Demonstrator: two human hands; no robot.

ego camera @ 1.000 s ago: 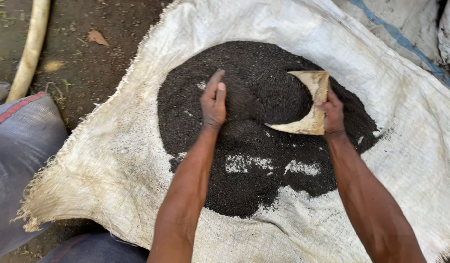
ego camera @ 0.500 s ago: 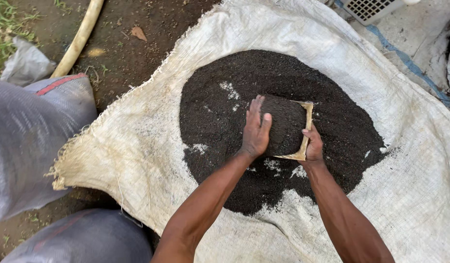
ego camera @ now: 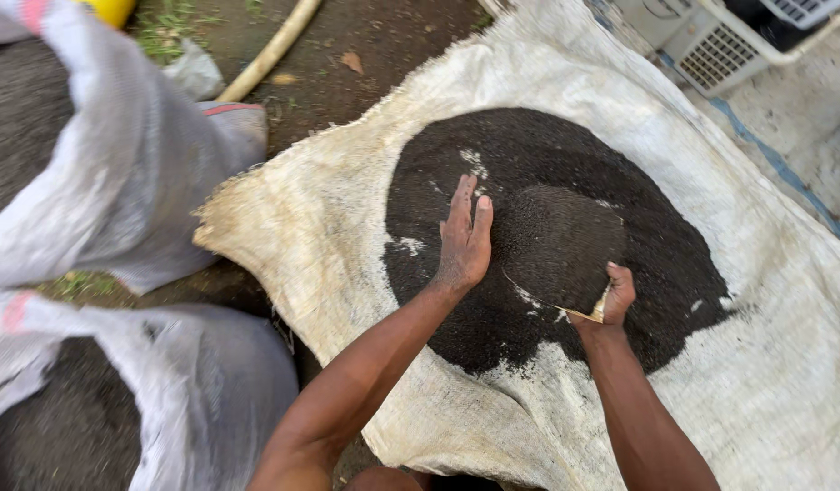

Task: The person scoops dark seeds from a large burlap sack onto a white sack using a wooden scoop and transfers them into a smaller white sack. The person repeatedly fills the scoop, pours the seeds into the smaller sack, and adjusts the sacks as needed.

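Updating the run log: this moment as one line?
left hand: open beside scoop | right hand: gripping loaded scoop | black grain pile on woven sack

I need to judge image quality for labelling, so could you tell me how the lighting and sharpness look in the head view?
Head view: soft, even daylight with no hard shadows or glare; the left hand, right hand and black grain pile are sharp, while the grey sacks at the left edge are blurred.
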